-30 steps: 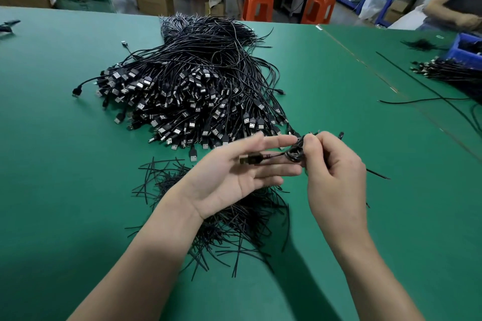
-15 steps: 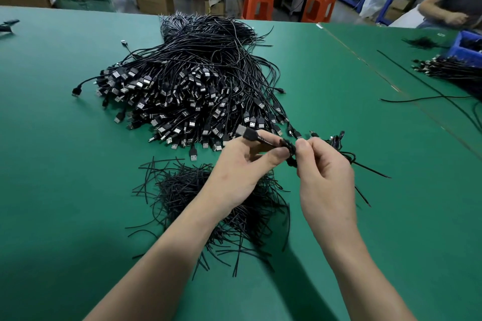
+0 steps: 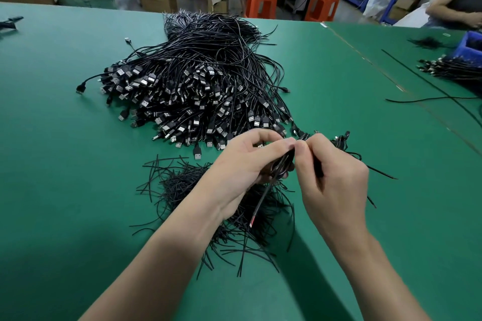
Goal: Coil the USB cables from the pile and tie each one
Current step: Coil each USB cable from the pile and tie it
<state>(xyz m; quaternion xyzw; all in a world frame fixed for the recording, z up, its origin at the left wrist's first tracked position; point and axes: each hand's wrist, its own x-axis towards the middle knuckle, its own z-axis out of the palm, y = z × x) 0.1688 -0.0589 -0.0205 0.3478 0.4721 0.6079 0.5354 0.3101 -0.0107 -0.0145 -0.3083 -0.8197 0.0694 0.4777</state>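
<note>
A big pile of black USB cables (image 3: 198, 91) lies on the green table (image 3: 65, 190), plugs facing me. Just in front of it, my left hand (image 3: 242, 164) is closed around a small coil of black cable (image 3: 283, 164), with a loose end hanging down toward me. My right hand (image 3: 333, 174) pinches the same coil from the right, thumb against my left fingertips. Under my wrists lies a heap of thin black twist ties (image 3: 208, 198). A few coiled cables (image 3: 341, 142) rest just behind my right hand.
Another bunch of cables (image 3: 448, 69) and a blue bin (image 3: 469, 45) sit at the far right, where a person's arm (image 3: 453, 12) rests. Loose black wires (image 3: 427, 99) cross the right side. Orange stools and cardboard boxes stand beyond the table's far edge.
My left hand went from flat and open under the cable to closed around the coil. Both hands now pinch it together, and a cable end hangs down.
</note>
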